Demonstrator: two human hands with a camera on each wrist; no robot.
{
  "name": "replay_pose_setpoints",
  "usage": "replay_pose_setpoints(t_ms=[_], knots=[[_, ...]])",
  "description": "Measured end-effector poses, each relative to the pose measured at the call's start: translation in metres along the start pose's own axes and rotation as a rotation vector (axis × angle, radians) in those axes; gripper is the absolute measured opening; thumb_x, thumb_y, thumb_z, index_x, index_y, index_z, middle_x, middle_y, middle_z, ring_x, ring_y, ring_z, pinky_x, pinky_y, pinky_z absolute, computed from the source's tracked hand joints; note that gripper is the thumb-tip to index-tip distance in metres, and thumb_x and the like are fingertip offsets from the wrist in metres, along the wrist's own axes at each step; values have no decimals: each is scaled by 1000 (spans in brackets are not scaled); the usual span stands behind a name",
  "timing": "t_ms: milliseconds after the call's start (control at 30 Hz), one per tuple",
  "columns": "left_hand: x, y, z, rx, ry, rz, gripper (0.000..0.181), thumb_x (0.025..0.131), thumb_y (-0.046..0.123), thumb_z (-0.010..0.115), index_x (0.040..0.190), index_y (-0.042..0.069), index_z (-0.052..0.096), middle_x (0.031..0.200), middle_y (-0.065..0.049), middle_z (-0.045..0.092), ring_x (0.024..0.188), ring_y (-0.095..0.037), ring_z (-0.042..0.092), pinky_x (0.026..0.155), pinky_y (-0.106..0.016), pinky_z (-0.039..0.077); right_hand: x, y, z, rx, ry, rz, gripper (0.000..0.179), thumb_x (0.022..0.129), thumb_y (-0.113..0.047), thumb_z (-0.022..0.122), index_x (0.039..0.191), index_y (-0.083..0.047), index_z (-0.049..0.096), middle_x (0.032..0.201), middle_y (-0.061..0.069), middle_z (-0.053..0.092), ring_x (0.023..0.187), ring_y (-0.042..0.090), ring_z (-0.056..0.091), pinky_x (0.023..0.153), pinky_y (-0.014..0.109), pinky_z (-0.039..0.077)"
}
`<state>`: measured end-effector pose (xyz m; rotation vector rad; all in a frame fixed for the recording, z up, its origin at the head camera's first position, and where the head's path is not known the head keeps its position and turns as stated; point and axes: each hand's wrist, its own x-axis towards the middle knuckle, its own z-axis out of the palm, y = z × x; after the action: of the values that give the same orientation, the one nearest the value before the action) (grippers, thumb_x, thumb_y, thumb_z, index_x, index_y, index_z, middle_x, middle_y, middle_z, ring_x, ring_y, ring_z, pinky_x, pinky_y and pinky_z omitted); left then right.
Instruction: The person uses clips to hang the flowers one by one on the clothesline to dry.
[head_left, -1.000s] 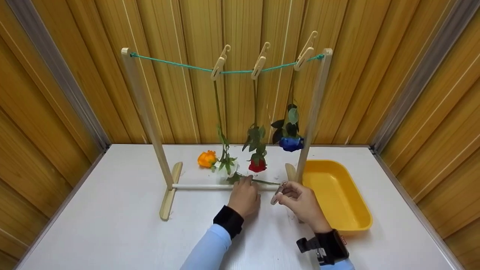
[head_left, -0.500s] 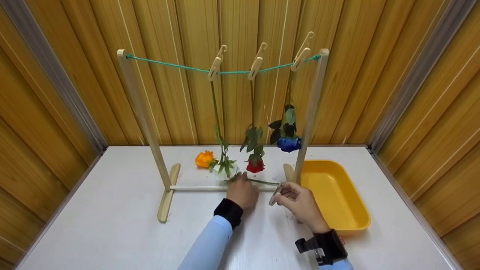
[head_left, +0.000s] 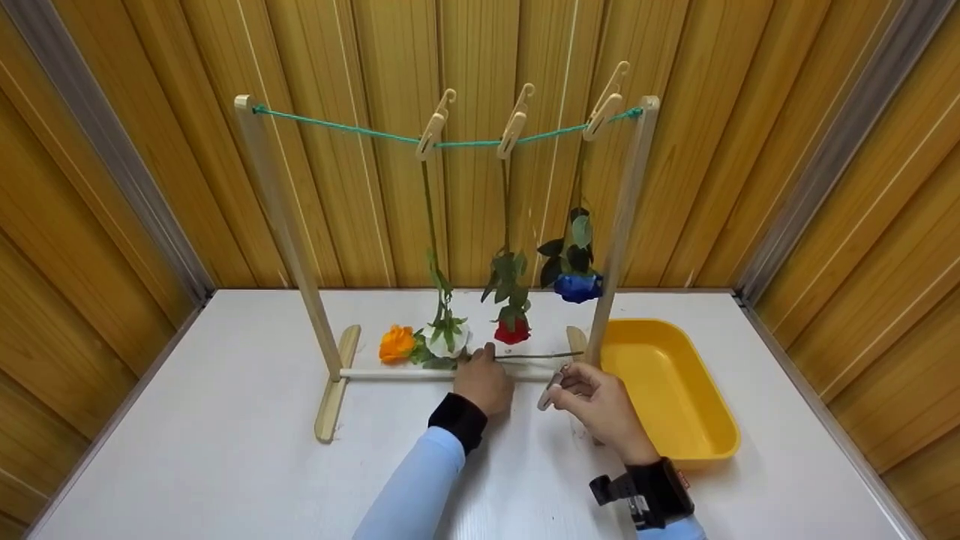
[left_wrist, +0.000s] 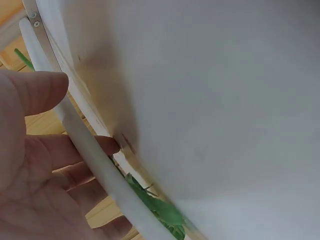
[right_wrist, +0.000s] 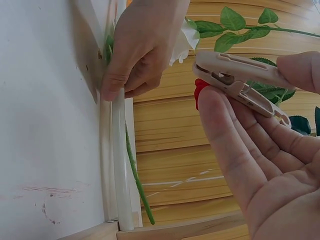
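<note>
In the head view, an orange rose (head_left: 396, 343) lies on the table, its stem (head_left: 540, 355) running right behind the white crossbar (head_left: 397, 374). My left hand (head_left: 484, 382) reaches over the crossbar to the rose's stem. The left wrist view shows the thumb (left_wrist: 47, 90) apart from the fingers, which extend past the bar by the green leaves (left_wrist: 160, 207). My right hand (head_left: 604, 405) pinches a beige clothespin (head_left: 551, 390) between thumb and fingers, in front of the right post. In the right wrist view this clothespin (right_wrist: 240, 80) is held above the fingers.
A teal cord (head_left: 337, 127) spans two wooden posts. Three clothespins on it hold a white rose (head_left: 445, 337), a red rose (head_left: 513, 330) and a blue rose (head_left: 577, 286), heads down. A yellow tray (head_left: 720, 442) stands at the right, behind the right hand.
The orange rose's head has shifted left and nearer, and its stem tip right and slightly farther back. The left hand stays near the crossbar; the right hand still holds the clothespin.
</note>
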<state>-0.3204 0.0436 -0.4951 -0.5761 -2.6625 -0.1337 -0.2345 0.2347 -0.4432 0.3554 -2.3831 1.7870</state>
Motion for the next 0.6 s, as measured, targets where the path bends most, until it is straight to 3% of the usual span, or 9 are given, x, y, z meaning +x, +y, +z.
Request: replay_pose_setpoints(t_ms=[233, 433, 600], knots=[[-2, -1, -4, 37, 33, 46, 22, 89, 23, 69, 73, 9, 74, 101, -6, 70, 91, -25, 65, 84, -48, 55, 1, 2, 2, 0, 13, 5, 20, 89, -5, 78, 102, 4, 68, 92, 17, 73, 83, 29, 74, 76, 27, 61], [-5, 1, -5, 151, 51, 126, 16, 89, 20, 68, 85, 8, 79, 110, -4, 72, 95, -23, 65, 88, -40, 56, 1, 2, 1, -13, 4, -5, 17, 91, -5, 77, 102, 5, 68, 91, 16, 73, 78, 17, 72, 75, 26, 61], [-8, 5, -10, 198, 16, 162, 16, 87, 19, 69, 86, 7, 80, 115, -4, 71, 101, -23, 64, 94, -36, 54, 0, 1, 1, -13, 1, -19, 19, 90, -5, 77, 103, 5, 68, 93, 17, 73, 79, 17, 73, 75, 26, 60]])
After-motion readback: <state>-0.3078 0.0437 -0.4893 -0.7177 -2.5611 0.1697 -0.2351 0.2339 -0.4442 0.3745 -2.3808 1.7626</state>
